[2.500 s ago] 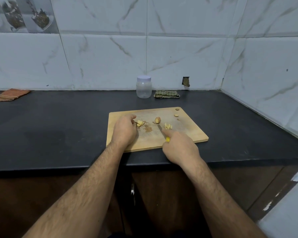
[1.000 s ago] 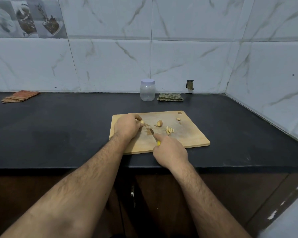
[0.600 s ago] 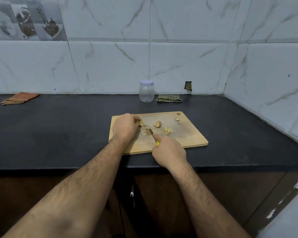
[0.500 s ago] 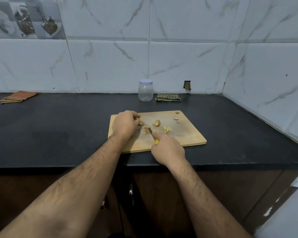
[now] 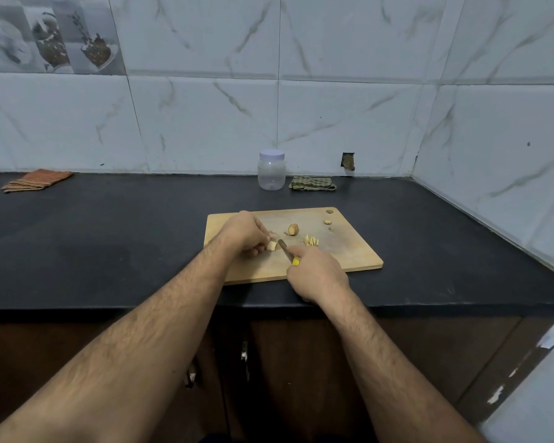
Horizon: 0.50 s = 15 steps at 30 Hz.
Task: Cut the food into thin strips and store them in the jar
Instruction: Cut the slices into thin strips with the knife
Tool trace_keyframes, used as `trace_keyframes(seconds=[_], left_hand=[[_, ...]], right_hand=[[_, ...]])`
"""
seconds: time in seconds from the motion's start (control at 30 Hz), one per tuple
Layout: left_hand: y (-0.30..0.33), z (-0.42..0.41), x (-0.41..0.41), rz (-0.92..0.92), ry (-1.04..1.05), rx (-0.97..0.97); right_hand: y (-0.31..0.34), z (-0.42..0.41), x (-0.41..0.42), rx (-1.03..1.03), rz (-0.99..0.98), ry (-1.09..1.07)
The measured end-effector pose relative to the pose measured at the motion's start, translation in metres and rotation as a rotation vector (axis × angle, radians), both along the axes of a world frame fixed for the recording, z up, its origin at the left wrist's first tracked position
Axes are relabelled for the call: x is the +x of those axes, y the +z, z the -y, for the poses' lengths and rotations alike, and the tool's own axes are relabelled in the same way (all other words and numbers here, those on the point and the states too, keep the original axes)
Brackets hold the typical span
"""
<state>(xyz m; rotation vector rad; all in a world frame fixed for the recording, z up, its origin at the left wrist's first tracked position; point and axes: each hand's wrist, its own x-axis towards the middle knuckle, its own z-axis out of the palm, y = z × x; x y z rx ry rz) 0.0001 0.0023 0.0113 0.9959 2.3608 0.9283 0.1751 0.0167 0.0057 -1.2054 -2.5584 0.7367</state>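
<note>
A wooden cutting board (image 5: pixel 349 260) lies on the black counter. My left hand (image 5: pixel 245 235) pinches a pale piece of ginger (image 5: pixel 272 245) against the board. My right hand (image 5: pixel 317 271) grips a yellow-handled knife (image 5: pixel 287 251), its forefinger along the spine and the blade right beside the piece. A brown-skinned ginger chunk (image 5: pixel 292 229) and a small heap of cut strips (image 5: pixel 312 240) lie further right on the board. A clear plastic jar (image 5: pixel 271 170) with a white lid stands closed at the back by the wall.
A folded green checked cloth (image 5: pixel 312 183) lies right of the jar. An orange striped cloth (image 5: pixel 36 180) lies far left on the counter (image 5: pixel 109 238). Two small trimmings (image 5: pixel 328 222) lie near the board's far right corner. Tiled walls close the back and right.
My left hand has drawn the ginger piece a little toward me and regripped it. The knife has shifted left from the cut strips to the held piece.
</note>
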Motion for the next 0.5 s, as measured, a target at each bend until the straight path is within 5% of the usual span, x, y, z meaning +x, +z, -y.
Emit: trace_keyframes(seconds=[0.5], left_hand=[[-0.012, -0.003, -0.005, -0.030, -0.044, 0.033]], right_hand=[[0.003, -0.001, -0.011, 0.056, 0.022, 0.009]])
